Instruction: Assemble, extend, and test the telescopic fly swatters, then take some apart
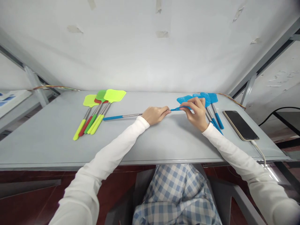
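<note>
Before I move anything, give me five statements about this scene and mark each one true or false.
1. The left hand and the right hand are on the same blue swatter. True.
2. The held swatter's grip end points to the person's right. False: its blue handle points left.
3. A white cable runs from the phone. True.
4. The phone lies left of both hands. False: it lies to their right.
5. A red-handled swatter lies beside a green-handled swatter. True.
</note>
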Demonstrator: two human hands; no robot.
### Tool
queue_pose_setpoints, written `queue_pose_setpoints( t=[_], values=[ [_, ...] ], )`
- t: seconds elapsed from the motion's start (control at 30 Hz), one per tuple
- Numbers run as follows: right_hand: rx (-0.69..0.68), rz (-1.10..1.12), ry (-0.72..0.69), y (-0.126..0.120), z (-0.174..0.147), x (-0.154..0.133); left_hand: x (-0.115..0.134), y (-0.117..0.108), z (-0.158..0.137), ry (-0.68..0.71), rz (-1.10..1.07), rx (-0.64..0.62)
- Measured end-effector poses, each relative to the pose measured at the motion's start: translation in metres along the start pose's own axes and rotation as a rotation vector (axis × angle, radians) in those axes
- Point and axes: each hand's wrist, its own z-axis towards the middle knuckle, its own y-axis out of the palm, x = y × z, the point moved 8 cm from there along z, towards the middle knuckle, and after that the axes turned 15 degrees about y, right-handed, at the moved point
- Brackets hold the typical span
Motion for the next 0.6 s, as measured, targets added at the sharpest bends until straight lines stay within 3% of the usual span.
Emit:
queue_pose_setpoints(
  t=[0.23, 0.47, 0.6],
  values=[
    [0.042, -0.223, 0.075, -0.008, 0.017, 0.043, -0.026, 0.004, -0.009, -0.117, 0.095, -0.147],
    [-0.225, -0.335, -0.220, 0.037, -0.002, 0.007, -0.024, 0.000, -0.010, -0.122, 0.183, -0.075],
    [-0.306, -0.371, -0.262, 0.057, -0.003, 0.011, -0.021, 0.000, -0.011, -0.113, 0.180, -0.075]
  ],
)
